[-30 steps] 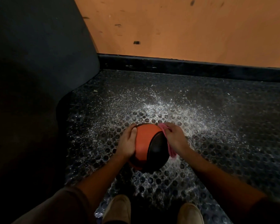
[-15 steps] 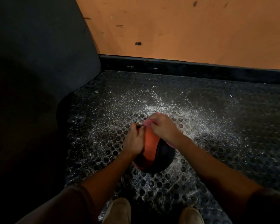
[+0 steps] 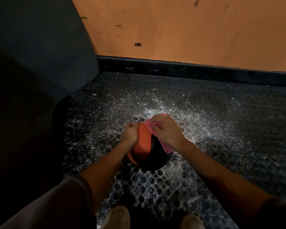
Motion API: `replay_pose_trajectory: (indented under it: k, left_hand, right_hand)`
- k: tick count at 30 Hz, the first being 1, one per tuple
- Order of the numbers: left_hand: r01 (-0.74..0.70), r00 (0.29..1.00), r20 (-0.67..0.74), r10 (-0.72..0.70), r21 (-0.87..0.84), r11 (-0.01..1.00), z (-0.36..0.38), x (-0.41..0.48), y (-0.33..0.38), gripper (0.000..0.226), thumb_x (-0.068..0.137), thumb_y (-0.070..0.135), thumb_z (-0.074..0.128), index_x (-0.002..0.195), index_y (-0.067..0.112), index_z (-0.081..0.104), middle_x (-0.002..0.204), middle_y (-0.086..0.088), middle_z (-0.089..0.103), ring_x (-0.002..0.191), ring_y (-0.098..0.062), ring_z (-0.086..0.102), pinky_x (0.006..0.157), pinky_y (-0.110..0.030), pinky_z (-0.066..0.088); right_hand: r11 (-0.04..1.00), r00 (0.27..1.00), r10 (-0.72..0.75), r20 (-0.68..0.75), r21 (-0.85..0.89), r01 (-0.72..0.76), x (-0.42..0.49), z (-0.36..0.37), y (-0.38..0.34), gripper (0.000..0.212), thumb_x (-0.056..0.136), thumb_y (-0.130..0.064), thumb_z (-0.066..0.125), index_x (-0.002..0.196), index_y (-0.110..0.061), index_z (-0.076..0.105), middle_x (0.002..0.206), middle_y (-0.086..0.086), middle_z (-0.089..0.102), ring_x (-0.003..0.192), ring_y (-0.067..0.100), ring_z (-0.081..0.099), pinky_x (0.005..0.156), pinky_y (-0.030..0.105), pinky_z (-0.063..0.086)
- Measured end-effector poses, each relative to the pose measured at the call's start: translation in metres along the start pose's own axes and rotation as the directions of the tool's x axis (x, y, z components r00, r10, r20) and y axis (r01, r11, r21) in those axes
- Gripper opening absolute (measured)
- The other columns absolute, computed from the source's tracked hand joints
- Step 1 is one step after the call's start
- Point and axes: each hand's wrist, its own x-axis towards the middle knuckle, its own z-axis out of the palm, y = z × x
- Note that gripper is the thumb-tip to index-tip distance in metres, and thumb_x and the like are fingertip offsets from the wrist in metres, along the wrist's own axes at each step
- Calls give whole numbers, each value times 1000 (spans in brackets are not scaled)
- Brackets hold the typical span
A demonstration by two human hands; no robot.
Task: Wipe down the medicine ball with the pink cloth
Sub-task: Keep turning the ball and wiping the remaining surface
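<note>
Pink first: finds the pink cloth (image 3: 150, 128), bunched under the curled right hand (image 3: 165, 131), shifted from the flank to the far crown of the medicine ball (image 3: 155, 161) on the studded mat (image 3: 205, 146) — coverage advancing — left hand (image 3: 130, 134) clasping its left side; notes no long axis, orange band (image 3: 143, 142) running far-to-near.

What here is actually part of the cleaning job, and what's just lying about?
Part of the job: medicine ball; pink cloth; right hand holding the cloth on the ball; left hand gripping the ball's side.

Just there: perforated floor mat; orange wall; black baseboard; dark pad at left; two shoes.
</note>
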Motion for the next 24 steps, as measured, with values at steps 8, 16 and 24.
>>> replay_pose_trajectory:
  k: [8,16,24]
  left_hand:
    - [31,996,-81,-24,92,995,19,-5,14,34,102,25,29,124,5,45,113,-7,52,102,-27,50,85,-31,34]
    - [-77,997,-13,80,152,985,23,-4,14,30,101,22,30,120,14,52,113,-6,60,98,-25,55,87,-39,42]
    - [-110,994,10,111,236,965,26,-5,18,32,102,25,28,124,15,49,124,-10,58,99,-21,49,89,-38,40]
  right_hand:
    - [970,971,238,-6,59,-237,33,-11,11,18,94,-18,58,99,-11,74,99,3,72,91,13,64,87,26,46]
    - [954,948,297,116,-10,-298,34,-22,23,20,95,-19,57,100,-9,74,100,10,71,95,24,63,83,27,42]
    - [1000,983,-17,181,3,16,21,-24,18,19,95,-15,56,94,-14,75,92,-7,69,86,-4,57,100,17,35]
